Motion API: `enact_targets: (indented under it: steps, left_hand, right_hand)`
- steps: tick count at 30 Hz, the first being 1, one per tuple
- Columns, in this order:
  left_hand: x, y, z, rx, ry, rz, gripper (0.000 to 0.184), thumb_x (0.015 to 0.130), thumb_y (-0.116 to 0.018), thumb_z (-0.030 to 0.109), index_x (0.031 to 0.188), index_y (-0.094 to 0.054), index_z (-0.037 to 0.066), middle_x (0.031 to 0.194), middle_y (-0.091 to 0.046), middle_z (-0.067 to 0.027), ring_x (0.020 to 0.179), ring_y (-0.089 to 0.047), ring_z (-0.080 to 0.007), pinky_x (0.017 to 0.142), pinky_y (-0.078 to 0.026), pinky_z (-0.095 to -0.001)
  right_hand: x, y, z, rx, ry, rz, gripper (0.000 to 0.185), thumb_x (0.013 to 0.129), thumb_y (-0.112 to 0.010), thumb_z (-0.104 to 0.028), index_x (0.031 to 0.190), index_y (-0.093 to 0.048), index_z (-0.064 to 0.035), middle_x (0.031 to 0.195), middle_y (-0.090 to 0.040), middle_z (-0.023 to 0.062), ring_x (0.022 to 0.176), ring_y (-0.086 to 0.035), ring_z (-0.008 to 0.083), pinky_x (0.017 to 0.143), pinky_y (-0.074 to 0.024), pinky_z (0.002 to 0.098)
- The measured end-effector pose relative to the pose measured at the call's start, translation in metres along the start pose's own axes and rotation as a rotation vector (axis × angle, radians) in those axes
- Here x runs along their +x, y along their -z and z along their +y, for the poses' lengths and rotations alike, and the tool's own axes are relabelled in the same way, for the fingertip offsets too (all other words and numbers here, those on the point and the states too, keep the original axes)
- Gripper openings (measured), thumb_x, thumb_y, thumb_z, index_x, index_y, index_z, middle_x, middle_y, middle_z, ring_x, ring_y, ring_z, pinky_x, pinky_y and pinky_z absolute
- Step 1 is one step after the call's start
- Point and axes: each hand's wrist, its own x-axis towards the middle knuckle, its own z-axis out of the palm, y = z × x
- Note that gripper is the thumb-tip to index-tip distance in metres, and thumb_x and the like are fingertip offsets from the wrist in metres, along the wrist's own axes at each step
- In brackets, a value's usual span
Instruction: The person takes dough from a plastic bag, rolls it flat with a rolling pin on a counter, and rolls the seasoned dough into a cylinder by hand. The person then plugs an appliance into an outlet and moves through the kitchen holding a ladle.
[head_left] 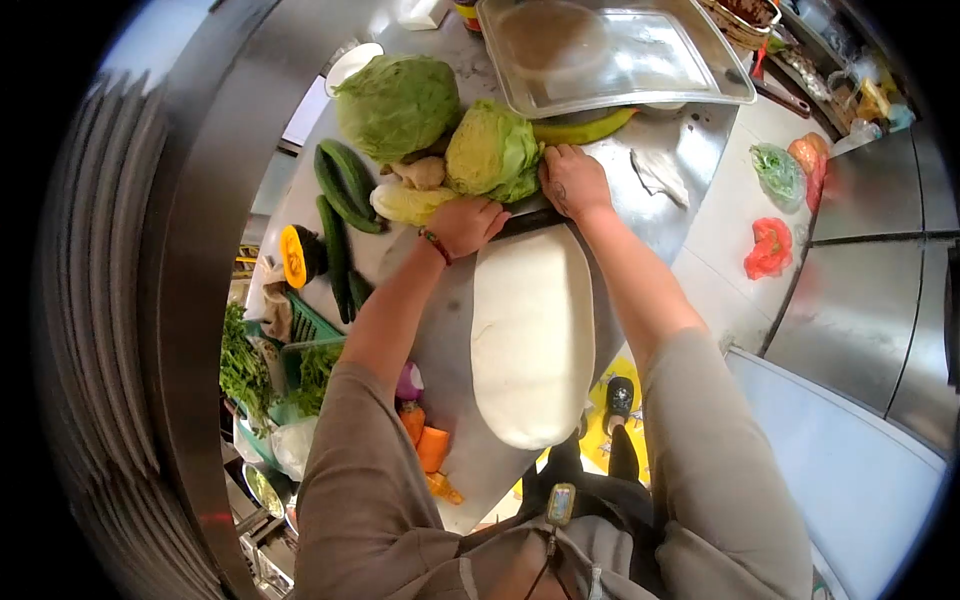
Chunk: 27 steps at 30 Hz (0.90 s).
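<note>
A long white slab (532,340) lies on the tabletop (430,335) in the lower middle of the frame, with a dark bar (530,222) across its upper end. Its near end looks close to the tabletop's lower edge, perhaps over it; I cannot tell which. If both hands pushed or drew toward the body, that end could slip over the edge, sag and bend or tear. Uneven pressure on the bar could skew the slab or mark its upper end. The round green cabbage (493,150) sits just beyond the hands, so a forward shove could set it rolling into the large cabbage (398,107) or the metal tray (610,50).

The slab's long axis runs up and down the frame, away from the body, with one rounded end nearest the person and the other by the bar. The bar lies crosswise, its right end slightly higher in the frame.

The left hand (465,225) has bent fingers at the bar's left end, beside the pale yellow leafy head (410,202). The right hand (575,180) curls at the other end, near the yellow-green vegetable (585,128). I cannot tell whether either clenches the bar or only presses it.
</note>
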Motion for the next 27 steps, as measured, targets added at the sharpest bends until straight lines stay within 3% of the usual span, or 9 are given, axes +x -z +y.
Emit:
enact_targets:
  steps: [4, 6, 8, 11, 13, 17, 20, 25, 27]
  left_hand:
    - [-0.004, 0.001, 0.053, -0.259, 0.351, 0.045, 0.036, 0.089, -0.055, 0.04, 0.1, -0.062, 0.006, 0.093, -0.065, -0.0167, 0.084, -0.061, -0.0338, 0.073, -0.049, -0.0419]
    - [0.006, 0.009, 0.068, -0.31, 0.56, -0.19, 0.046, 0.087, -0.059, 0.044, 0.108, -0.061, 0.003, 0.101, -0.065, -0.0184, 0.089, -0.062, -0.0326, 0.078, -0.048, -0.041]
    - [0.018, -0.003, 0.064, -0.318, 0.451, -0.403, 0.043, 0.087, -0.059, 0.043, 0.107, -0.06, 0.004, 0.094, -0.065, -0.0177, 0.086, -0.061, -0.0331, 0.075, -0.048, -0.0421]
    - [-0.005, -0.011, 0.075, 0.067, 0.015, 0.095, 0.034, 0.088, -0.058, 0.038, 0.101, -0.06, 0.006, 0.084, -0.061, -0.0169, 0.078, -0.059, -0.0348, 0.071, -0.047, -0.0431]
    - [-0.017, -0.007, 0.079, -0.089, 0.033, 0.029, 0.03, 0.089, -0.056, 0.036, 0.097, -0.059, 0.007, 0.08, -0.059, -0.016, 0.076, -0.057, -0.0358, 0.069, -0.046, -0.0436]
    - [-0.056, 0.05, 0.123, -0.437, -0.046, -0.003, 0.019, 0.087, -0.06, 0.023, 0.082, -0.051, 0.008, 0.074, -0.055, -0.0153, 0.068, -0.055, -0.0367, 0.059, -0.045, -0.0418]
    - [-0.105, 0.118, 0.173, -0.629, -0.17, -0.034, 0.012, 0.082, -0.066, 0.01, 0.09, -0.059, 0.006, 0.077, -0.058, -0.0137, 0.068, -0.058, -0.0327, 0.058, -0.047, -0.0352]
    - [-0.134, 0.198, 0.189, -0.987, -0.084, 0.08, 0.017, 0.085, -0.067, 0.009, 0.101, -0.065, 0.003, 0.081, -0.064, -0.0015, 0.069, -0.059, -0.0096, 0.059, -0.046, -0.0225]
    - [-0.117, 0.217, 0.178, -0.992, -0.062, 0.219, 0.017, 0.087, -0.067, 0.012, 0.102, -0.065, 0.003, 0.079, -0.063, 0.0007, 0.069, -0.057, -0.0064, 0.06, -0.046, -0.0204]
  right_hand:
    - [-0.09, 0.007, -0.005, -0.042, 0.123, 0.348, 0.044, 0.087, -0.056, -0.039, 0.108, -0.054, -0.0007, 0.11, -0.057, 0.0144, 0.105, -0.052, 0.0302, 0.09, -0.041, 0.042]
    - [-0.142, 0.013, -0.004, -0.16, 0.275, 0.382, 0.047, 0.086, -0.057, -0.041, 0.11, -0.053, -0.0006, 0.11, -0.057, 0.0142, 0.105, -0.052, 0.0301, 0.091, -0.0396, 0.0409]
    - [-0.168, 0.018, 0.001, -0.136, 0.289, 0.185, 0.044, 0.083, -0.06, -0.033, 0.112, -0.051, -0.0014, 0.109, -0.057, 0.012, 0.108, -0.051, 0.0284, 0.09, -0.0394, 0.0387]
    - [-0.193, 0.037, 0.002, -0.08, 0.236, -0.162, 0.04, 0.08, -0.061, -0.024, 0.113, -0.051, -0.0041, 0.109, -0.058, 0.0097, 0.109, -0.051, 0.0268, 0.089, -0.0409, 0.0379]
    - [-0.221, 0.057, -0.006, -0.007, 0.183, -0.286, 0.038, 0.078, -0.061, -0.016, 0.114, -0.051, -0.007, 0.109, -0.058, 0.008, 0.107, -0.053, 0.0261, 0.085, -0.0436, 0.0378]
    - [-0.261, 0.058, 0.001, 0.149, 0.176, 0.079, 0.058, 0.07, -0.068, -0.01, 0.124, -0.048, -0.013, 0.112, -0.059, 0.0063, 0.097, -0.058, 0.0279, 0.074, -0.0505, 0.0375]
    - [-0.272, 0.094, -0.025, 0.3, 0.22, 0.215, 0.075, 0.063, -0.073, -0.012, 0.132, -0.042, -0.0138, 0.12, -0.057, 0.006, 0.1, -0.058, 0.0268, 0.077, -0.0513, 0.0351]
    - [-0.284, 0.142, -0.069, 0.573, 0.445, 0.327, 0.031, 0.056, -0.067, -0.002, 0.085, -0.068, -0.0118, 0.068, -0.061, 0.0017, 0.066, -0.062, 0.0215, 0.055, -0.0508, 0.0329]
    - [-0.272, 0.183, -0.082, 0.548, 0.485, 0.414, 0.035, 0.055, -0.065, 0.0, 0.088, -0.068, -0.0119, 0.07, -0.061, 0.0029, 0.067, -0.061, 0.0219, 0.056, -0.0504, 0.0325]
